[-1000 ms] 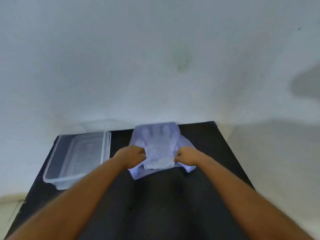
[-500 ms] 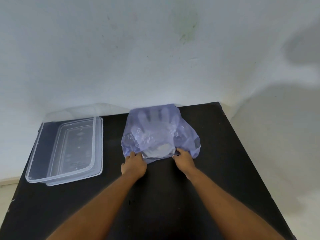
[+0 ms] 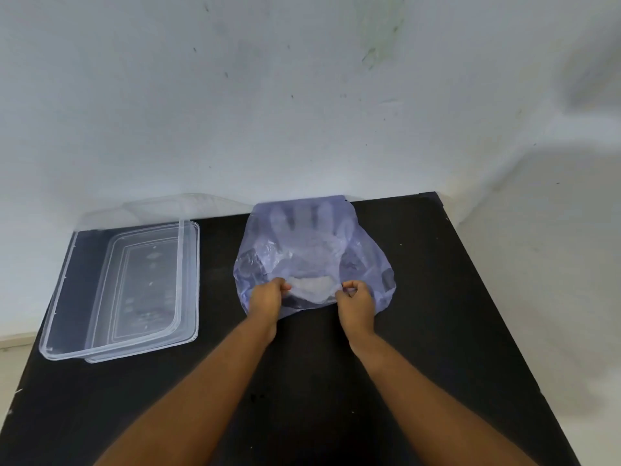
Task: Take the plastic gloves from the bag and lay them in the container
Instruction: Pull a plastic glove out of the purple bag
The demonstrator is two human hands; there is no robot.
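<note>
Two bare forearms reach in from the bottom edge over a black table (image 3: 437, 331). Left hand (image 3: 265, 302) is curled closed, pinching the near edge of the bag (image 3: 366, 260) at its left side. Right hand (image 3: 356, 306) is also curled closed, pinching the same near edge at its right side. Between the two hands the bag's mouth gapes a little, with a pale crumpled wad showing inside.

Bag is thin, see-through, bluish-purple plastic, lying flat on the table, its far end touching the wall (image 3: 302, 112). Plastic gloves (image 3: 309, 230) are inside it, flat; finger shapes show through the film, pointing toward the wall. None outside the bag.

Left of the bag, well apart from it, sits a clear rectangular container (image 3: 67, 280) on the table, long side running near to far. Nothing can be seen in it beyond its own moulded bottom. A clear lid (image 3: 161, 210) seems to lean behind it against the wall; hard to make out.

Wall is whitish with a few dark marks and a greenish smear at upper right.
</note>
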